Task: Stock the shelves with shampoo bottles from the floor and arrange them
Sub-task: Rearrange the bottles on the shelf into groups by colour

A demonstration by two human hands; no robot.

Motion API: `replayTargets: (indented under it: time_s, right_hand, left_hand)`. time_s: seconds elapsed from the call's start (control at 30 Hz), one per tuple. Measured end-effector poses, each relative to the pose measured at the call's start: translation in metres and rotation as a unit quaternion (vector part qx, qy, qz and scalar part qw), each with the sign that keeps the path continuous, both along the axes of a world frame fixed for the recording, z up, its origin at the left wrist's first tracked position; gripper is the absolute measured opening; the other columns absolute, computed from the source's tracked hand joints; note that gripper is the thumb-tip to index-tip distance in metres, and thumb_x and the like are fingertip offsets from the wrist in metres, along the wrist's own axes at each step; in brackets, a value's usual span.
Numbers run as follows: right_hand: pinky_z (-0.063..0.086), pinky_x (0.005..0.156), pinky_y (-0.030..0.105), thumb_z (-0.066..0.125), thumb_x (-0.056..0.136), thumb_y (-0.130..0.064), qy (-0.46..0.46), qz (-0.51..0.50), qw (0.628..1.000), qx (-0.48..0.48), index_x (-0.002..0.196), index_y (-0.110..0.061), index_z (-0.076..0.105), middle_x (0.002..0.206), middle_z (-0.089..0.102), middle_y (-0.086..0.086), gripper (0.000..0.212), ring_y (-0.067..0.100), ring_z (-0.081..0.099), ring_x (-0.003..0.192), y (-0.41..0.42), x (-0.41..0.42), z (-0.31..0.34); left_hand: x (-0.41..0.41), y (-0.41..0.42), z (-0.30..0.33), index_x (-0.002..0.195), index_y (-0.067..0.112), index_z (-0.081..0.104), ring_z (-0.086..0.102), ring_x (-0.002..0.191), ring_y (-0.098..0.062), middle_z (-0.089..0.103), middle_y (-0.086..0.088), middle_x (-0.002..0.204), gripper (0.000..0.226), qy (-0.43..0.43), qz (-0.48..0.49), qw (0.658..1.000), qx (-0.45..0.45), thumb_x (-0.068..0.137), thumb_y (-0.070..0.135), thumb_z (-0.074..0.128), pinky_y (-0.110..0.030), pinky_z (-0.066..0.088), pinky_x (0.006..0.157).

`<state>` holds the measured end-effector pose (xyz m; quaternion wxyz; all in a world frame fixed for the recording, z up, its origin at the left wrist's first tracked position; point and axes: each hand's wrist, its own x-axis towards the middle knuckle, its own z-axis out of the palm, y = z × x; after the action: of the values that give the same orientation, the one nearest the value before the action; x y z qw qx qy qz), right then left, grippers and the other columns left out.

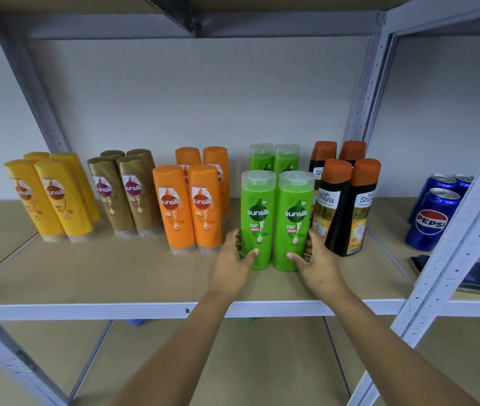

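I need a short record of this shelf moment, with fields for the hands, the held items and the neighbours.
left hand: left hand grips left green bottle
right hand: right hand grips right green bottle
bottle state: both upright on shelf
left neighbours: orange bottles
right neighbours: black bottles
further right: Pepsi cans

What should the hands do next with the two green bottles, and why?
Probably slide them back a little. The left hand and right hand grip the two front green bottles, which stand further forward than the orange bottles beside them.
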<state>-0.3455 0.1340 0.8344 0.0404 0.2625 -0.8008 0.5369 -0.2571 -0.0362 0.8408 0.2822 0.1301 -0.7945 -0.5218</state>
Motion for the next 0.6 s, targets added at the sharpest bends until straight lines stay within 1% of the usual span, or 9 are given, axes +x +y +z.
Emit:
replayTargets:
  time_s: [0.1,0.23,0.3,0.4,0.5,0.6]
  right_hand:
    - [0.052,0.093,0.037,0.073,0.082,-0.014,0.0,-0.006,1.0,0.006,0.133,-0.025,0.042,0.11,0.062,-0.007,0.061,0.01,0.062,0.102,-0.003,-0.003,0.002]
    - [0.052,0.092,0.038,0.073,0.081,-0.013,0.009,-0.013,1.0,0.011,0.131,-0.022,0.044,0.109,0.063,-0.005,0.059,0.012,0.062,0.1,-0.006,-0.008,0.003]
    - [0.052,0.093,0.037,0.073,0.081,-0.013,0.013,-0.016,1.0,0.013,0.131,-0.02,0.045,0.109,0.062,-0.005,0.058,0.013,0.062,0.101,-0.007,-0.011,0.003]
    - [0.05,0.096,0.037,0.073,0.082,-0.014,0.015,-0.021,0.999,0.02,0.134,-0.018,0.043,0.116,0.062,-0.001,0.061,0.013,0.06,0.105,-0.009,-0.014,0.004]
    - [0.049,0.098,0.038,0.073,0.082,-0.016,0.011,-0.023,0.999,0.034,0.135,-0.019,0.042,0.121,0.061,0.003,0.061,0.015,0.059,0.109,-0.011,-0.018,0.005]
    - [0.048,0.1,0.04,0.073,0.081,-0.016,0.013,-0.022,0.999,0.036,0.134,-0.021,0.042,0.124,0.06,0.002,0.061,0.016,0.057,0.113,-0.014,-0.023,0.006]
  left_hand:
    - [-0.005,-0.003,0.0,0.128,0.02,0.046,0.058,0.096,0.007,0.057,0.025,0.103,0.051,0.001,-0.001,1.0,0.004,0.084,0.012,0.07,-0.018,0.047,0.085]
    - [-0.011,-0.007,0.0,0.13,0.019,0.045,0.06,0.097,-0.005,0.06,0.014,0.106,0.053,0.003,0.001,1.0,-0.002,0.083,0.014,0.071,-0.023,0.049,0.088]
    - [-0.014,-0.008,0.0,0.129,0.019,0.046,0.06,0.096,-0.005,0.059,0.014,0.105,0.052,0.003,0.003,1.0,-0.004,0.084,0.013,0.071,-0.022,0.048,0.088]
    - [-0.018,-0.011,0.0,0.128,0.02,0.046,0.06,0.096,-0.004,0.059,0.017,0.104,0.051,0.004,0.003,1.0,-0.007,0.084,0.013,0.071,-0.022,0.048,0.088]
    - [-0.022,-0.013,0.001,0.129,0.019,0.046,0.058,0.094,-0.003,0.058,0.015,0.105,0.052,0.001,0.005,1.0,-0.012,0.084,0.014,0.07,-0.024,0.048,0.089]
    - [-0.025,-0.015,0.002,0.128,0.02,0.046,0.058,0.097,-0.005,0.058,0.016,0.105,0.051,-0.001,0.004,1.0,-0.012,0.084,0.015,0.07,-0.024,0.048,0.089]
